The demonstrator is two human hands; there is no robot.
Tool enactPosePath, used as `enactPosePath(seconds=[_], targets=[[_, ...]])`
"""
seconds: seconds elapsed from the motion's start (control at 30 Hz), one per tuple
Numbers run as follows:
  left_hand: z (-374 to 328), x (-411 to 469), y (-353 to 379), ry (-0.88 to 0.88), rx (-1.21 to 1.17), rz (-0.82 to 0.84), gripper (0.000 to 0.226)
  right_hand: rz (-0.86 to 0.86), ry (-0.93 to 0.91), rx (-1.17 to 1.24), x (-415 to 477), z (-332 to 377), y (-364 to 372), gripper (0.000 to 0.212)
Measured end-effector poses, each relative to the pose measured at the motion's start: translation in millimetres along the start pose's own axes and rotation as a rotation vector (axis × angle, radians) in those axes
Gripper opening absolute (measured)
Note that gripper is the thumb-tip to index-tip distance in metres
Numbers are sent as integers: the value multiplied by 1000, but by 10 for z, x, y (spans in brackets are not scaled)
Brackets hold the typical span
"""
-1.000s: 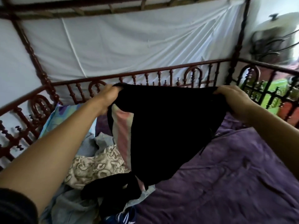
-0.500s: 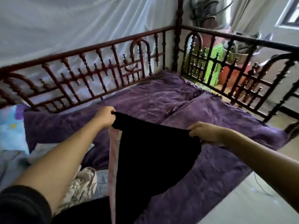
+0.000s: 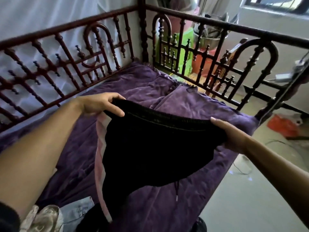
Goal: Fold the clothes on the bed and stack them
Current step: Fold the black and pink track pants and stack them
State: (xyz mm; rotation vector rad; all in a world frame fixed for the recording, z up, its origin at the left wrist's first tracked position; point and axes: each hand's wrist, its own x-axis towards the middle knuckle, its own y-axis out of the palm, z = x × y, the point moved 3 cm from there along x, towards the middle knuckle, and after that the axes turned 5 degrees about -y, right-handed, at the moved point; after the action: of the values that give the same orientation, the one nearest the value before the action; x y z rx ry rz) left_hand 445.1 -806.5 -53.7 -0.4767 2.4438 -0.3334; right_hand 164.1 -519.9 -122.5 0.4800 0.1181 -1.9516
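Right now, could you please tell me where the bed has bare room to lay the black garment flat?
The purple bedspread lies bare beneath the black garment, from the red side rail across to the bed's open edge, and up to the dark foot rail, rumpled there. It is crowded at the near left, where unfolded clothes are piled.

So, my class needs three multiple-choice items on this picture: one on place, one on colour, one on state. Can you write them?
1. Where is the black garment? A on the floor; B held over the purple cover; C draped on the rail.
2. What colour is its side stripe? A pink; B green; C yellow.
3. How is its waistband held? A by one hand; B by none; C by both.
Answers: B, it hangs above the cover; A, the stripe is pink; C, left hand and right hand each grip an end.
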Motion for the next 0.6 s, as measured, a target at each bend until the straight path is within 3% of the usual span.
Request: enactPosePath(seconds=[0.07, 0.1, 0.17, 0.2, 0.33, 0.6], targets=[[-165, 302, -12, -34, 308, -69, 52, 141, 4, -160, 112, 9, -266, 56], [-211, 509, 7, -37, 463, -130, 40, 166, 17, -262, 171, -13, -385, 55], [-271, 992, 117, -26, 659, -288, 16, 121, 9, -496, 347, -99, -658, 36], [-267, 1210, 171, -29, 688, -386, 16, 69, -12, -569, 445, -171, -776, 27], [-223, 2113, 498, -65, 629, -656, 21, -188, -133, -772, 940, -578, -1431, 25], [-690, 4438, 1348, -104, 392, -603, 18, -440, 52, -867, 2307, -1120, -3253, 17]])
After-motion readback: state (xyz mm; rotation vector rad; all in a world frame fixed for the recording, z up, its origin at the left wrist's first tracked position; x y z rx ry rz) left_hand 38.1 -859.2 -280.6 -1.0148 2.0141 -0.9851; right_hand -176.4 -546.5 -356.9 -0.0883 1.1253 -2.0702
